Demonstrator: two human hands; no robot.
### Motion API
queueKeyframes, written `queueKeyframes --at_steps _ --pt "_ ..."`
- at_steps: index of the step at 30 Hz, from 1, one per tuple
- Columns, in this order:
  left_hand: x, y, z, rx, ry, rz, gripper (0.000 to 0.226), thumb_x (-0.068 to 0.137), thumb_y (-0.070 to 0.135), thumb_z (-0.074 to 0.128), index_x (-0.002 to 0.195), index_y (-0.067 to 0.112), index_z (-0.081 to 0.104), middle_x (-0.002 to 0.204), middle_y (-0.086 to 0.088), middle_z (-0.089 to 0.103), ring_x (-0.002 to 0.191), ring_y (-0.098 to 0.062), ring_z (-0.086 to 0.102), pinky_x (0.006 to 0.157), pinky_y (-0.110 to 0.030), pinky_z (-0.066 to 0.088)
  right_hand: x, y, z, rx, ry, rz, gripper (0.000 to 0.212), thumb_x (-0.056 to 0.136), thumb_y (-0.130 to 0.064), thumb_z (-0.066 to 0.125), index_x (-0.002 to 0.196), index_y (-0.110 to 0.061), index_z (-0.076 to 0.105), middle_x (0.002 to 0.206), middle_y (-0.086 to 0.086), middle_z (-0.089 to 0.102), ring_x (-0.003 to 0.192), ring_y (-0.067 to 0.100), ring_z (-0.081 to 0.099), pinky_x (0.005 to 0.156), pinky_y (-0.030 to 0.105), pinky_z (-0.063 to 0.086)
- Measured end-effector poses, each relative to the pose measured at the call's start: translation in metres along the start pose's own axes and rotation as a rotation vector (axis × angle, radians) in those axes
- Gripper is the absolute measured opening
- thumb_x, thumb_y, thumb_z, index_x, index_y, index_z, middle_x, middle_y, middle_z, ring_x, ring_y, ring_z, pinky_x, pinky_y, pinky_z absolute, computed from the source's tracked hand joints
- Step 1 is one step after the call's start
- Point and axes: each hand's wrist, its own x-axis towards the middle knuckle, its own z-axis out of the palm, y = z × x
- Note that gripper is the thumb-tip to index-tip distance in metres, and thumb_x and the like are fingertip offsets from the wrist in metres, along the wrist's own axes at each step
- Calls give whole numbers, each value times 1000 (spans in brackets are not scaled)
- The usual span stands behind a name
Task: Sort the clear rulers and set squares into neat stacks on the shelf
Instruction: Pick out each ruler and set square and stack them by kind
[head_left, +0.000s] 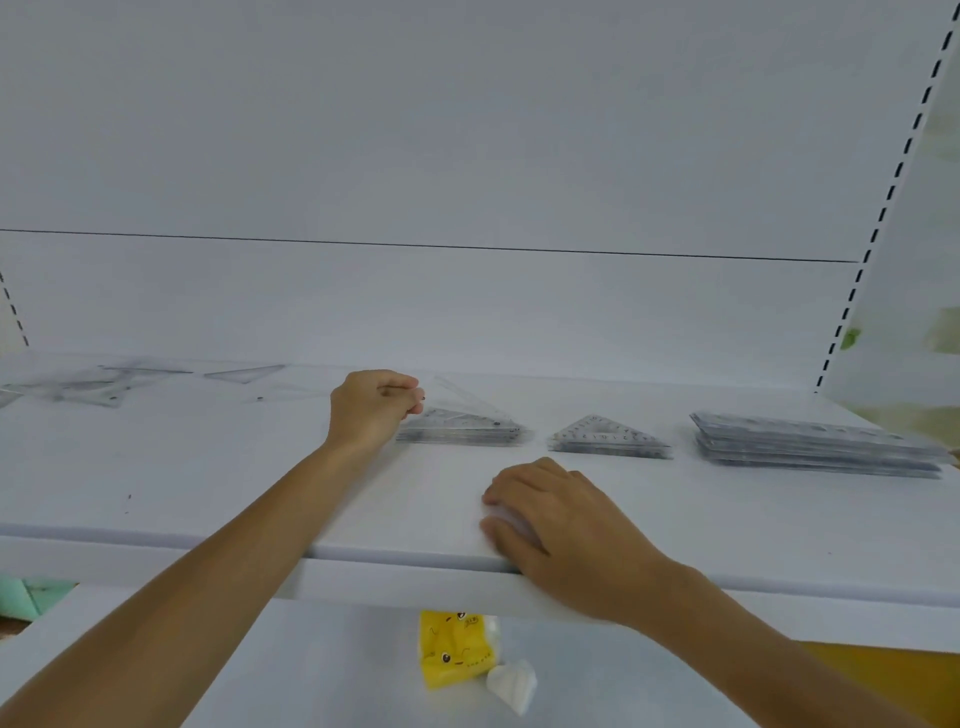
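Placement looked to be the step in hand: the left hand (371, 410) pinched a clear set square (467, 402) by one corner, grip pressed onto the plastic between thumb and fingertips. It held the piece tilted above the left stack (462, 435) of similar set squares on the shelf (208, 483). Its far end dipped toward the top of that stack, though whether the two touched could not be told. The right hand (561, 525) lay palm-down on the shelf's front edge, fingers loosely bent, holding nothing. A smaller stack (610, 440) sat just to the right, and a ruler stack (815, 447) stood further right, apart from both. To do this well, the person probably needed to lower the piece like a hinge, matching its corner and long edge to those beneath before letting go. Smooth plastic likely slides, so a dropped piece could skew the pile. The idle hand might have steadied the stack's near edge. Loose pieces (104, 387) at the back left were not yet sorted.
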Motion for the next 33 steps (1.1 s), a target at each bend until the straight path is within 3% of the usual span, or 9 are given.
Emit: queueKeyframes --at_steps 5,9,12,17,23,27,33 --pt "-1 -5 -2 127 14 97 11 82 12 67 91 9 69 70 4 67 58 3 61 57 2 39 -2 0 1 -20 29 -14 35 96 -40 35 120 -21 52 123 -9 53 113 11 44 95 24 34" --pt "1 -13 -1 329 15 193 12 85 18 63 91 10 71 82 5 63 75 -8 55 71 -14 38 -2 0 3 -24 37 -18 34 96 -39 34 119 -22 52 122 -10 54 111 11 44 93 23 34" --pt "3 -19 -1 423 -27 225 13 87 20 61 87 13 71 84 6 64 72 -4 52 72 -18 35 -3 0 3 -20 46 -18 32 96 -39 35 117 -22 53 121 -10 55 110 10 44 93 24 35" --pt "5 -22 -1 455 -72 219 16 89 21 55 87 17 71 92 7 68 80 -8 53 74 -21 37 -3 -1 2 -13 46 -14 31 96 -37 38 116 -21 55 121 -9 56 111 12 46 94 26 36" --pt "6 -13 -8 364 -45 155 24 93 29 45 94 15 65 102 4 65 97 -14 55 81 -25 38 4 2 -2 57 9 41 28 92 -39 47 115 -26 56 119 -16 55 113 5 44 91 15 28" --pt "12 -14 -40 391 -65 163 25 93 36 44 85 18 60 95 5 62 92 -14 55 76 -27 40 35 0 -1 47 10 86 32 93 -36 47 123 -25 51 127 -12 51 120 5 39 93 11 22" --pt "23 -53 -132 422 -11 121 26 92 32 46 90 15 66 90 9 62 87 -11 55 73 -22 36 127 -35 23 42 -1 41 31 92 -32 50 120 -19 54 124 -3 56 113 14 47 94 22 31"
